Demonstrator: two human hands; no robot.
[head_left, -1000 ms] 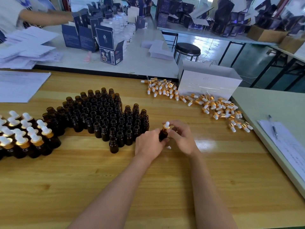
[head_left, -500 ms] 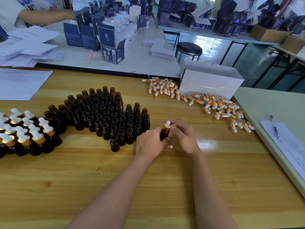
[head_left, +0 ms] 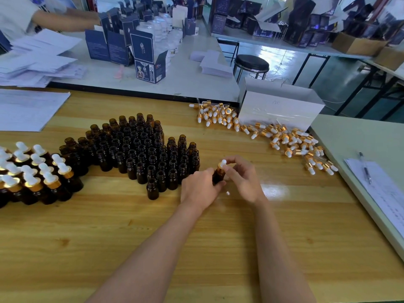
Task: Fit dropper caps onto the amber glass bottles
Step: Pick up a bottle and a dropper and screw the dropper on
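On the light wooden surface [head_left: 65,237], a stack of white printed sheets [head_left: 28,110] lies far left. Nearer stands a group of capped amber bottles [head_left: 32,178] with gold collars and white rubber bulbs. Just beside them, a dense cluster of open-necked dark amber glass bottles [head_left: 142,149] stands upright, packed against one another. Right of the cluster, the left hand [head_left: 200,189] has its grip wrapped round the body of one small amber bottle [head_left: 218,176], held upright near the middle of the surface. The right hand [head_left: 244,178] has its grip pinching the gold-collared dropper cap [head_left: 223,164] seated on that bottle's neck, white bulb uppermost. Farther right, a loose pile of gold-and-white dropper caps [head_left: 284,138] lies scattered before a white cardboard box [head_left: 279,110], and a pen [head_left: 364,169] rests on papers at the far right.
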